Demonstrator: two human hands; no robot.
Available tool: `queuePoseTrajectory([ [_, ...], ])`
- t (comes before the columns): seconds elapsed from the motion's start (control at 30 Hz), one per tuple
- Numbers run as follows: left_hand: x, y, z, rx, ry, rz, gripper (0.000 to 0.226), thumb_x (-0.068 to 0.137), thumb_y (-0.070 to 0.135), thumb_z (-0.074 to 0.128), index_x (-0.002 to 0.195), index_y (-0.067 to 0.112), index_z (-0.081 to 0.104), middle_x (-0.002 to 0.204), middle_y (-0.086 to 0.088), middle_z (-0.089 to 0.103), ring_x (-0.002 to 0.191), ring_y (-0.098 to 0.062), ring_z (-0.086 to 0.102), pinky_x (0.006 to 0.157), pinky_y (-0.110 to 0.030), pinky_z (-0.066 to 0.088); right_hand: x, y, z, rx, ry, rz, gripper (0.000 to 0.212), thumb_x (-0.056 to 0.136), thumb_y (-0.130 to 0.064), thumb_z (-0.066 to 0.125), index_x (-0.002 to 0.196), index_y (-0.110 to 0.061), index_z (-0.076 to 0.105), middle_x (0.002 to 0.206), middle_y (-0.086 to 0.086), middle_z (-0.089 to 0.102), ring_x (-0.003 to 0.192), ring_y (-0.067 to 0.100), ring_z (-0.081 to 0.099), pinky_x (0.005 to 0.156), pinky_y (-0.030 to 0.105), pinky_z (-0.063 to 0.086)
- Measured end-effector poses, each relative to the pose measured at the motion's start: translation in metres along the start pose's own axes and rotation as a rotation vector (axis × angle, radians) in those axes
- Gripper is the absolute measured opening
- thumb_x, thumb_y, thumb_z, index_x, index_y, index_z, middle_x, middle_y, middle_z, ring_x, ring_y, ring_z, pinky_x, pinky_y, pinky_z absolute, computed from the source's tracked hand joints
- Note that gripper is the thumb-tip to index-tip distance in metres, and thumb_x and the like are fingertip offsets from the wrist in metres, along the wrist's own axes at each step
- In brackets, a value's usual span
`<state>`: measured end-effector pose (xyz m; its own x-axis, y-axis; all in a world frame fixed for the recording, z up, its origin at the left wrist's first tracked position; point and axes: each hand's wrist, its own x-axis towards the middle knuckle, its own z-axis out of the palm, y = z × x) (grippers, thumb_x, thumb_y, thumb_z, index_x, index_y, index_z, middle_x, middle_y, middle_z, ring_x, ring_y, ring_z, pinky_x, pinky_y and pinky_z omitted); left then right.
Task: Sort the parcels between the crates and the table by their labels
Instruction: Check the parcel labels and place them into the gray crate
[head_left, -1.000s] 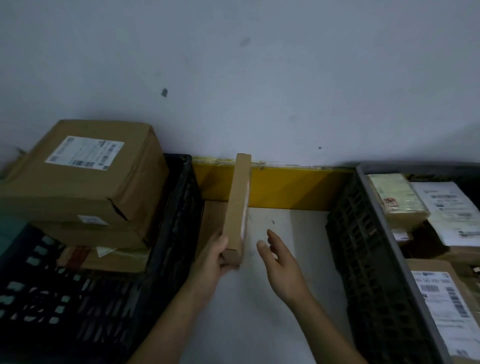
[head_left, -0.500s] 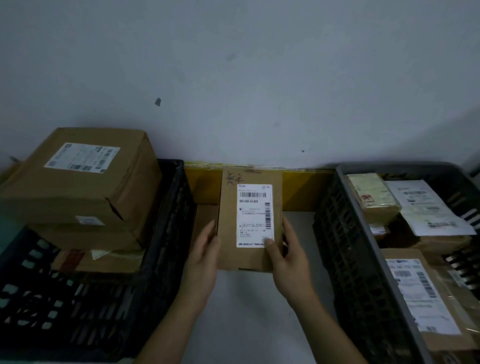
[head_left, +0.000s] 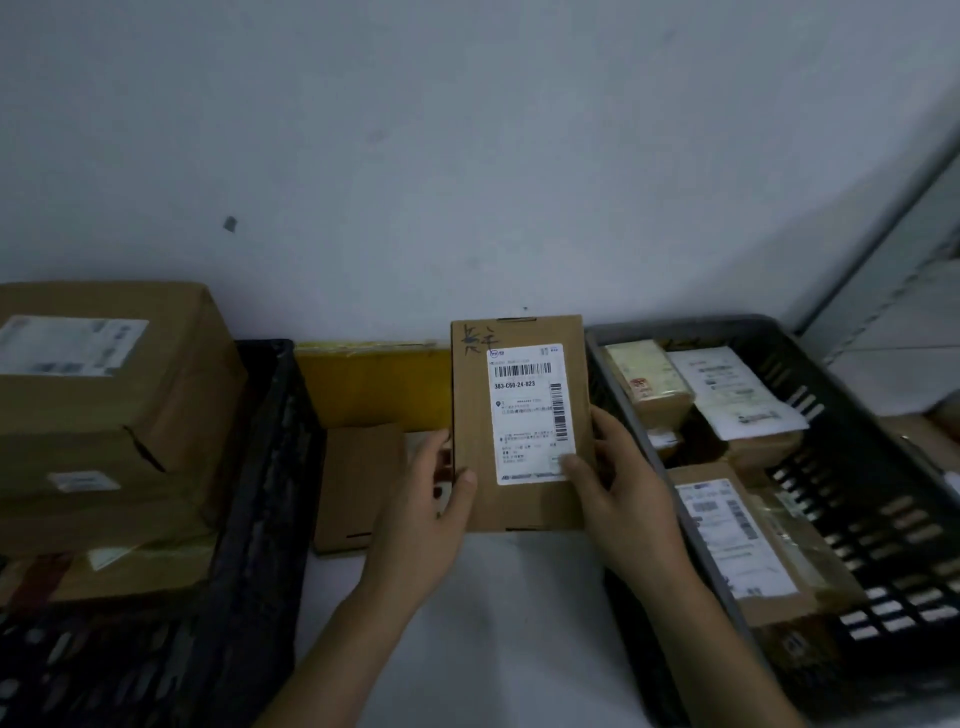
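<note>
Mid-frame, left hand (head_left: 423, 512) and right hand (head_left: 626, 493) grip flat parcel (head_left: 475, 415) by its sides, fingers curled round edges, label facing up, above white bench (head_left: 519, 623).

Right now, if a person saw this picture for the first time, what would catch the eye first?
First comes the flat cardboard parcel held up in the middle by the left hand and the right hand, its white label facing the camera with the code 383-C60-24-823. Next come the big stacked boxes in the black crate on the left. On the right, a grey crate holds several labelled parcels.
</note>
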<state>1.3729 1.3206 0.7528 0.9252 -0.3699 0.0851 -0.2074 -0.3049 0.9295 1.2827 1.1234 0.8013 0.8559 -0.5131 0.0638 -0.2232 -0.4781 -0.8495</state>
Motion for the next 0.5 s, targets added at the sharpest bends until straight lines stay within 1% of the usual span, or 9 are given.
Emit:
queuePoseTrajectory([
  [0.07, 0.006, 0.012, 0.016, 0.117, -0.039, 0.061, 0.057, 0.107, 0.046, 0.057, 0.16, 0.039, 0.038, 0.154, 0.017, 0.052, 0.138, -0.005, 0.051, 0.114, -0.043, 0.05, -0.005, 0.001, -0.032, -0.044, 0.062, 0.014, 0.057, 0.107, -0.032, 0.065, 0.155, -0.049, 0.041, 0.117, -0.036, 0.059, 0.107, -0.009, 0.062, 0.078, 0.015, 0.051],
  [0.13, 0.01, 0.028, 0.032, 0.219, -0.063, 0.108, 0.067, 0.106, 0.054, 0.052, 0.165, 0.032, 0.03, 0.166, 0.009, 0.039, 0.149, -0.011, 0.039, 0.12, -0.034, 0.036, -0.012, 0.005, -0.066, -0.08, 0.126, 0.045, 0.056, 0.107, -0.034, 0.063, 0.155, -0.05, 0.04, 0.123, -0.028, 0.061, 0.11, 0.0, 0.062, 0.082, 0.026, 0.055],
  [0.17, 0.01, 0.038, 0.041, 0.257, -0.078, 0.135, 0.07, 0.106, 0.056, 0.05, 0.167, 0.03, 0.027, 0.169, 0.007, 0.035, 0.152, -0.013, 0.034, 0.119, -0.031, 0.031, -0.016, 0.009, -0.083, -0.093, 0.151, 0.058, 0.055, 0.108, -0.034, 0.063, 0.154, -0.053, 0.04, 0.126, -0.025, 0.062, 0.11, 0.003, 0.063, 0.085, 0.032, 0.058],
  [0.2, 0.011, 0.046, 0.05, 0.284, -0.095, 0.163, 0.072, 0.106, 0.059, 0.048, 0.167, 0.029, 0.026, 0.171, 0.005, 0.031, 0.154, -0.014, 0.031, 0.121, -0.032, 0.03, -0.02, 0.013, -0.1, -0.111, 0.173, 0.064, 0.053, 0.108, -0.034, 0.062, 0.152, -0.055, 0.04, 0.125, -0.024, 0.063, 0.109, 0.002, 0.064, 0.085, 0.035, 0.058],
  [0.27, 0.01, 0.061, 0.07, 0.329, -0.125, 0.213, 0.075, 0.106, 0.066, 0.041, 0.168, 0.029, 0.024, 0.172, 0.003, 0.029, 0.156, -0.017, 0.028, 0.126, -0.041, 0.032, -0.026, 0.024, -0.132, -0.165, 0.212, 0.081, 0.049, 0.109, -0.033, 0.06, 0.146, -0.059, 0.04, 0.12, -0.027, 0.062, 0.104, 0.0, 0.063, 0.081, 0.032, 0.056],
  [0.3, 0.01, 0.067, 0.08, 0.365, -0.137, 0.234, 0.076, 0.105, 0.069, 0.036, 0.168, 0.028, 0.023, 0.173, 0.001, 0.028, 0.157, -0.019, 0.027, 0.126, -0.045, 0.033, -0.028, 0.032, -0.148, -0.189, 0.228, 0.1, 0.05, 0.109, -0.032, 0.06, 0.145, -0.059, 0.039, 0.12, -0.026, 0.061, 0.103, 0.003, 0.064, 0.08, 0.032, 0.056],
  [0.4, 0.007, 0.078, 0.112, 0.527, -0.158, 0.295, 0.081, 0.101, 0.072, 0.023, 0.169, 0.026, 0.022, 0.176, -0.002, 0.022, 0.161, -0.024, 0.017, 0.131, -0.046, 0.021, -0.03, 0.063, -0.19, -0.264, 0.258, 0.165, 0.056, 0.109, -0.034, 0.06, 0.157, -0.048, 0.035, 0.131, -0.012, 0.066, 0.107, 0.015, 0.067, 0.086, 0.041, 0.058],
  [0.43, 0.005, 0.082, 0.122, 0.58, -0.163, 0.306, 0.084, 0.1, 0.073, 0.017, 0.169, 0.027, 0.02, 0.176, -0.002, 0.019, 0.162, -0.025, 0.014, 0.13, -0.045, 0.017, -0.029, 0.075, -0.203, -0.295, 0.253, 0.185, 0.058, 0.109, -0.034, 0.059, 0.159, -0.047, 0.033, 0.134, -0.009, 0.067, 0.107, 0.015, 0.067, 0.086, 0.04, 0.057],
  [0.5, 0.003, 0.085, 0.141, 0.655, -0.172, 0.31, 0.09, 0.095, 0.076, 0.007, 0.169, 0.027, 0.019, 0.177, -0.004, 0.017, 0.163, -0.028, 0.011, 0.13, -0.047, 0.014, -0.025, 0.099, -0.228, -0.349, 0.236, 0.214, 0.059, 0.11, -0.032, 0.058, 0.161, -0.044, 0.032, 0.136, -0.005, 0.069, 0.104, 0.016, 0.065, 0.083, 0.038, 0.054],
])
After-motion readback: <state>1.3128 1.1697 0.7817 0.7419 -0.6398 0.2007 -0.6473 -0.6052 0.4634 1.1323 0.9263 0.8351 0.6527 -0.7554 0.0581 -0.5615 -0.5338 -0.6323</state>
